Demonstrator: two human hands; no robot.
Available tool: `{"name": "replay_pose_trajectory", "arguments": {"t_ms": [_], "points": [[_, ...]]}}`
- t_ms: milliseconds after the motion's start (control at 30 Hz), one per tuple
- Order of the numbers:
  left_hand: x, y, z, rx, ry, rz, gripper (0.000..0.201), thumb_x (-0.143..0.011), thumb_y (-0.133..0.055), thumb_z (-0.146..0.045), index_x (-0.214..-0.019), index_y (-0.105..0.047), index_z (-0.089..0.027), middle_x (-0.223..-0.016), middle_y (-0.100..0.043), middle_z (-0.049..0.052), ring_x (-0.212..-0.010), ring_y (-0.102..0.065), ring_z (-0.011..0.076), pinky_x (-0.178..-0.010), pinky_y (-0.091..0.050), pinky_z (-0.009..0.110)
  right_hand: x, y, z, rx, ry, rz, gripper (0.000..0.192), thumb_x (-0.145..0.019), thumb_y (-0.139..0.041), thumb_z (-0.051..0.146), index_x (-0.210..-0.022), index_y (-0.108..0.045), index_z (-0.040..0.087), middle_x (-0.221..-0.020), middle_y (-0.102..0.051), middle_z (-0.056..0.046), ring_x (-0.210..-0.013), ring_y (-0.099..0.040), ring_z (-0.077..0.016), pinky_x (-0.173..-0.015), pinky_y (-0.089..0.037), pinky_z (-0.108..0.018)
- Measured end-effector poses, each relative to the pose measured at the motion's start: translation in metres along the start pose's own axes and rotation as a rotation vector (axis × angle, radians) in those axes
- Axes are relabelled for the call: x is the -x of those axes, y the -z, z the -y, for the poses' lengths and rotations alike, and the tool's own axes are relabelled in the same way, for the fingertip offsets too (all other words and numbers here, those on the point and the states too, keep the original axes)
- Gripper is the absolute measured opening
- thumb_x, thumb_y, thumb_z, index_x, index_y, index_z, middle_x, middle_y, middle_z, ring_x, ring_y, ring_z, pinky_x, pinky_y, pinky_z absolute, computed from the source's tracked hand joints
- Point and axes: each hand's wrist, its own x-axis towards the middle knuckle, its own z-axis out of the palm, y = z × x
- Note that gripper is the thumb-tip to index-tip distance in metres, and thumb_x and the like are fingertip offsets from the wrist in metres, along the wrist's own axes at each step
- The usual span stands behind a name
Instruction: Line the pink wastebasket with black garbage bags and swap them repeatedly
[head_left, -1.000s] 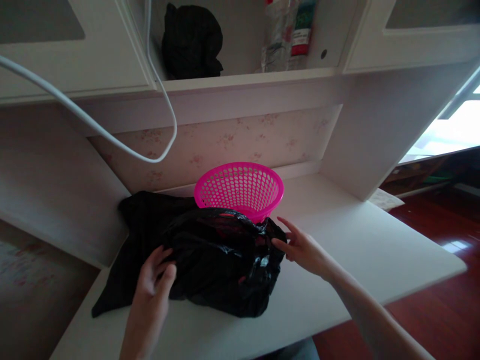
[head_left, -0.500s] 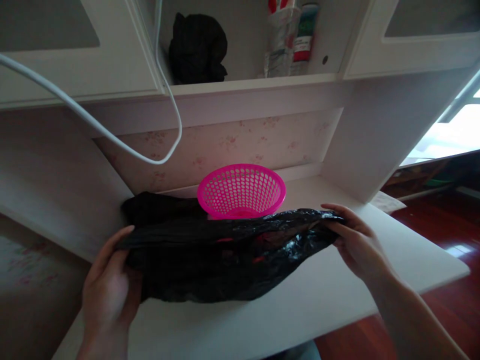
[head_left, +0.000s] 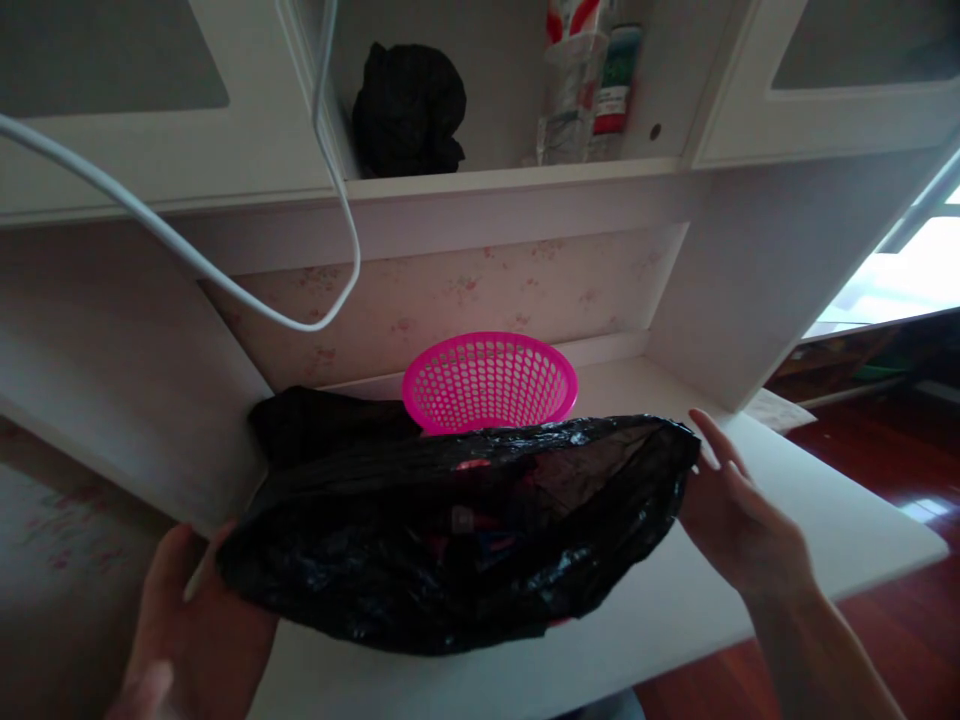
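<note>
Bag, black, one: mouth gaping, contents small and indistinct. Location: over the tabletop, between the hands, in front of the basket, pink.
Hands, two, wide apart: left hand at the bag's left end; right hand at its right end, fingers by the rim. Whether either grips: cannot tell.

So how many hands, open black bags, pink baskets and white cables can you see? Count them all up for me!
Left hand and right hand: 2 hands
Open black bag: 1
Pink basket: 1
White cable: 1
Total: 5
</note>
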Motion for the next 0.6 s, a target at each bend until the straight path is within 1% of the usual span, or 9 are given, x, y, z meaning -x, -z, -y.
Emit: {"name": "replay_pose_trajectory", "arguments": {"t_ms": [67,100,167,233,300,367,433,533,600], "points": [[0.005,0.008,0.018,-0.080,0.011,0.087,0.107,-0.054,-0.088,-0.063,-0.151,-0.045,-0.055,-0.149,-0.061,-0.014,-0.152,-0.040,0.0337,-0.103,-0.061,0.042,0.008,0.017,-0.017,0.004,0.040,0.066,0.089,-0.065,-0.086,0.064,-0.147,-0.055,0.048,-0.153,-0.055,-0.001,-0.136,-0.054,-0.0324,-0.097,-0.058,-0.044],[0.007,0.009,0.026,-0.167,0.026,0.142,0.117,-0.047,-0.095,-0.055,-0.153,-0.045,-0.051,-0.153,-0.059,-0.009,-0.151,-0.042,0.0379,-0.105,-0.060,0.047,0.011,0.024,-0.025,0.020,0.026,0.117,0.098,-0.061,-0.089,0.062,-0.150,-0.050,0.049,-0.156,-0.052,-0.001,-0.139,-0.053,-0.0333,-0.100,-0.057,-0.045],[0.009,0.002,0.034,-0.378,0.013,0.261,0.122,-0.035,-0.103,-0.038,-0.148,-0.055,-0.044,-0.154,-0.059,0.001,-0.146,-0.046,0.0460,-0.107,-0.057,0.057,0.014,0.033,-0.038,0.090,-0.054,0.224,0.106,-0.057,-0.095,0.054,-0.152,-0.048,0.048,-0.155,-0.055,-0.003,-0.135,-0.057,-0.0338,-0.100,-0.058,-0.046],[0.009,-0.014,0.032,-0.502,-0.049,0.397,0.122,-0.033,-0.104,-0.028,-0.146,-0.059,-0.040,-0.151,-0.062,0.007,-0.140,-0.052,0.0487,-0.107,-0.056,0.061,0.014,0.032,-0.046,0.171,-0.114,0.271,0.096,-0.056,-0.098,0.045,-0.143,-0.059,0.041,-0.143,-0.066,-0.006,-0.119,-0.068,-0.0323,-0.092,-0.061,-0.044],[0.009,-0.034,0.025,-0.514,-0.134,0.504,0.130,-0.035,-0.105,-0.033,-0.152,-0.050,-0.041,-0.145,-0.066,0.008,-0.129,-0.064,0.0451,-0.103,-0.060,0.059,0.012,0.025,-0.048,0.200,-0.096,0.254,0.074,-0.056,-0.099,0.041,-0.124,-0.072,0.034,-0.121,-0.076,-0.007,-0.097,-0.073,-0.0279,-0.080,-0.063,-0.038],[0.009,-0.051,0.017,-0.375,-0.213,0.430,0.117,-0.035,-0.105,-0.046,-0.143,-0.061,-0.037,-0.136,-0.071,0.008,-0.121,-0.069,0.0401,-0.104,-0.060,0.053,0.008,0.015,-0.046,0.165,-0.078,0.258,0.051,-0.060,-0.098,0.041,-0.105,-0.076,0.030,-0.103,-0.079,-0.005,-0.083,-0.073,-0.0239,-0.072,-0.063,-0.034],[0.009,-0.062,0.010,-0.213,-0.255,0.290,0.091,-0.041,-0.099,-0.062,-0.123,-0.073,-0.030,-0.128,-0.073,0.008,-0.119,-0.070,0.0364,-0.106,-0.059,0.048,0.006,0.005,-0.043,0.093,-0.082,0.315,0.035,-0.067,-0.093,0.042,-0.095,-0.077,0.029,-0.096,-0.078,-0.004,-0.086,-0.073,-0.0244,-0.078,-0.063,-0.036],[0.010,-0.067,0.001,-0.013,-0.196,0.067,0.071,-0.057,-0.089,-0.071,-0.108,-0.076,-0.024,-0.115,-0.077,0.006,-0.112,-0.073,0.0307,-0.092,-0.066,0.037,0.005,-0.007,-0.038,-0.061,-0.022,0.329,0.034,-0.071,-0.088,0.044,-0.101,-0.078,0.032,-0.114,-0.076,-0.003,-0.120,-0.068,-0.0302,-0.103,-0.058,-0.046],[0.013,-0.067,-0.006,0.072,-0.075,-0.096,0.061,-0.068,-0.084,-0.071,-0.107,-0.077,-0.024,-0.116,-0.078,0.005,-0.115,-0.072,0.0299,-0.081,-0.068,0.032,0.008,-0.014,-0.036,-0.170,0.005,0.282,0.032,-0.073,-0.084,0.043,-0.104,-0.080,0.035,-0.130,-0.073,-0.001,-0.136,-0.059,-0.0324,-0.113,-0.051,-0.053]]}}
